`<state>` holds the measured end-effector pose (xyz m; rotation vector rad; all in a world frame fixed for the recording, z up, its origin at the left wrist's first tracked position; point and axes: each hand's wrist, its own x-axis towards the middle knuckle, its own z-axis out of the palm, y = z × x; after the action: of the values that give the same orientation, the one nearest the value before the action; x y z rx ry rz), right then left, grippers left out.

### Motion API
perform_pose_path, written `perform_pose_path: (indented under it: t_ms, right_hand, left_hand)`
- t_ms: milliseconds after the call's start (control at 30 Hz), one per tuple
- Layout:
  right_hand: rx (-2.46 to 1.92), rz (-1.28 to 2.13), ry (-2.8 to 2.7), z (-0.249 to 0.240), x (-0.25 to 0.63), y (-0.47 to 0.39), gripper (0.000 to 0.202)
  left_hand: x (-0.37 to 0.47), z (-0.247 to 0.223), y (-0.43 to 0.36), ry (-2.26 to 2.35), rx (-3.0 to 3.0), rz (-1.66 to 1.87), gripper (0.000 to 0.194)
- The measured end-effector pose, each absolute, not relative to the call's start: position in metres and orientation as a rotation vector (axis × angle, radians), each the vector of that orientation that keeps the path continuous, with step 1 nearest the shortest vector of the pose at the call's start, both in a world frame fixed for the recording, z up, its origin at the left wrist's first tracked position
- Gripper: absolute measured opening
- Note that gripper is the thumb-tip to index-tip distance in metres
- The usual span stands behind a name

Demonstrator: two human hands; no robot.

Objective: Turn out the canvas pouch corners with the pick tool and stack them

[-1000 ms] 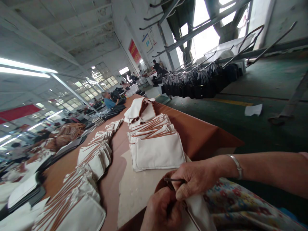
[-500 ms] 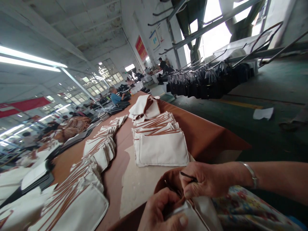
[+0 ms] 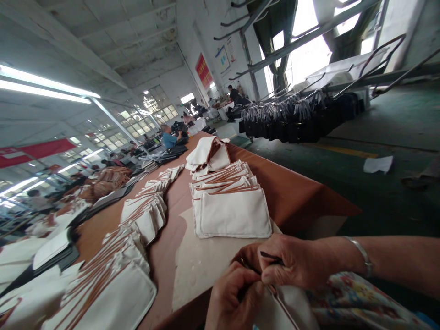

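A white piece with brown trim and brown lining [image 3: 287, 305] lies at the bottom of the view, close to the body. My left hand [image 3: 233, 295] pinches its brown edge, fingers curled in. Against it, my right hand [image 3: 285, 261], with a bracelet at the wrist, is closed around a thin dark tool [image 3: 271, 256], whose tip sticks out above the fingers. The fingertips of both hands meet at the trim and hide the spot between them. Just beyond the hands stands a row of white pouches with brown edges [image 3: 235, 213].
More white pouches [image 3: 117, 288] line the left of the brown-covered table [image 3: 288, 183]. Dark bags hang on a metal rack [image 3: 292, 119] at the right. A person in blue [image 3: 169, 138] sits farther back. White paper [image 3: 378, 164] lies on the floor.
My left hand has moved slightly right and its fingers have drawn in towards my right hand. Less of the brown lining shows between them. The view has shifted a little.
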<state>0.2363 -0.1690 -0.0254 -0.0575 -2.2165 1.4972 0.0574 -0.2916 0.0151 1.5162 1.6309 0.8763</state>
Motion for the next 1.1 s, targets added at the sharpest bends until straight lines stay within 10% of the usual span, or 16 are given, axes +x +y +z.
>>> perform_pose_path:
  t_ms: [967, 1100]
  right_hand:
    - [-0.227, 2.037, -1.955, -0.018, 0.237, -0.165, 0.052]
    - [-0.448, 1.474, -2.051, 0.013, 0.249, -0.159, 0.057]
  left_hand:
    - [0.058, -0.004, -0.299, 1.248, 1.248, 1.022, 0.044]
    - [0.062, 0.000, -0.311, 1.430, 1.535, 1.225, 0.046]
